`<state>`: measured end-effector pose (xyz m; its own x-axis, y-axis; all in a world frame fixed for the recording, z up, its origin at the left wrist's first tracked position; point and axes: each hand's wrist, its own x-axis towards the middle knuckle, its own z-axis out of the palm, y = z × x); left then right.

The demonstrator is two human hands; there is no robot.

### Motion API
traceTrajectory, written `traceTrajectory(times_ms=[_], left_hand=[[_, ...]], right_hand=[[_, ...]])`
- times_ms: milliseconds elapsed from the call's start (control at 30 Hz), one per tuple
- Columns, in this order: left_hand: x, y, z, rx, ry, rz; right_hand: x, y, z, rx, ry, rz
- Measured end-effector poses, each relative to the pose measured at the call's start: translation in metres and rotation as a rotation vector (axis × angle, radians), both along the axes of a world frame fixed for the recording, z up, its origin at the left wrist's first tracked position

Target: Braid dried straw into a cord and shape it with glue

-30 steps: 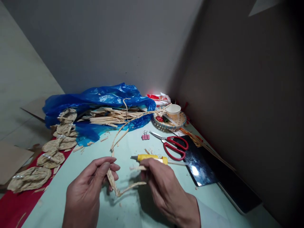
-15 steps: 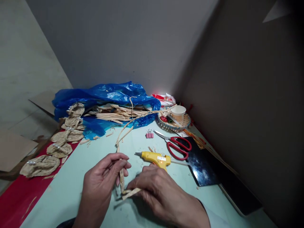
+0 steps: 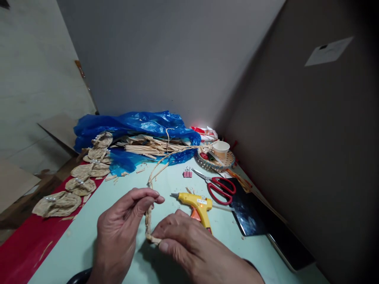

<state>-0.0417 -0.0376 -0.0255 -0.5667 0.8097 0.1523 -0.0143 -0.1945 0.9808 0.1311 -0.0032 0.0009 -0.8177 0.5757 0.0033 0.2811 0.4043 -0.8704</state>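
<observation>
A pale braided straw cord (image 3: 148, 221) hangs between my two hands above the table. My left hand (image 3: 126, 221) is closed, pinching the cord between thumb and fingertips. Lower down, where the cord bends to the right, my right hand (image 3: 186, 244) pinches its end with thumb and forefinger. Beyond my left hand the cord runs away over the table toward the woven basket. Just past my right hand lies a yellow glue gun (image 3: 194, 200), partly hidden by that hand, its nozzle to the left.
Red-handled scissors (image 3: 222, 190) and a pink binder clip (image 3: 187, 173) lie farther back. Dark flat panels (image 3: 248, 213) are on the right. A woven basket (image 3: 211, 165) holds a paper cup (image 3: 221, 148). Straw strips (image 3: 151, 146) spill from a blue plastic bag (image 3: 133, 122). Coiled straw pieces (image 3: 57, 203) line the left.
My right hand has moved its grip to the cord's end, so the loose strip tip seen earlier is now covered. My left hand keeps its pinch. The view has shifted slightly.
</observation>
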Motion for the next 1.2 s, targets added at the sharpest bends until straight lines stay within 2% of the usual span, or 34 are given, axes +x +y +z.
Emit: traceTrajectory(times_ms=[133,300,367,500,567,633,700,767,933,1100,1200], left_hand=[[0.003,-0.003,0.001,0.025,-0.035,-0.051],[0.007,-0.004,0.005,-0.010,-0.149,-0.104],[0.007,-0.001,0.008,0.001,-0.204,-0.105],[0.006,0.005,0.013,-0.021,-0.301,-0.119],[0.006,0.006,0.012,-0.040,-0.316,-0.120],[0.005,0.006,0.009,-0.054,-0.303,-0.129],[0.004,0.006,0.006,-0.078,-0.269,-0.158],[0.002,0.006,0.004,-0.118,-0.221,-0.211],[-0.002,0.009,-0.003,-0.206,-0.118,-0.322],[-0.004,0.008,-0.007,-0.261,-0.050,-0.319],[0.001,0.007,-0.007,-0.312,0.000,-0.275]], right_hand=[[-0.011,0.000,-0.011,-0.071,0.046,-0.143],[-0.029,-0.006,-0.013,-0.194,0.205,-0.227],[-0.032,-0.010,-0.019,-0.126,0.248,-0.306],[-0.029,-0.010,-0.039,0.141,0.338,-0.430],[-0.026,-0.006,-0.044,0.328,0.351,-0.403],[-0.024,-0.002,-0.044,0.431,0.345,-0.344],[-0.023,0.002,-0.040,0.368,0.333,-0.355],[-0.023,0.004,-0.036,0.234,0.308,-0.397],[-0.020,0.007,-0.031,0.035,0.238,-0.362],[-0.017,0.010,-0.034,-0.040,0.220,-0.422],[-0.015,0.014,-0.033,-0.075,0.182,-0.426]])
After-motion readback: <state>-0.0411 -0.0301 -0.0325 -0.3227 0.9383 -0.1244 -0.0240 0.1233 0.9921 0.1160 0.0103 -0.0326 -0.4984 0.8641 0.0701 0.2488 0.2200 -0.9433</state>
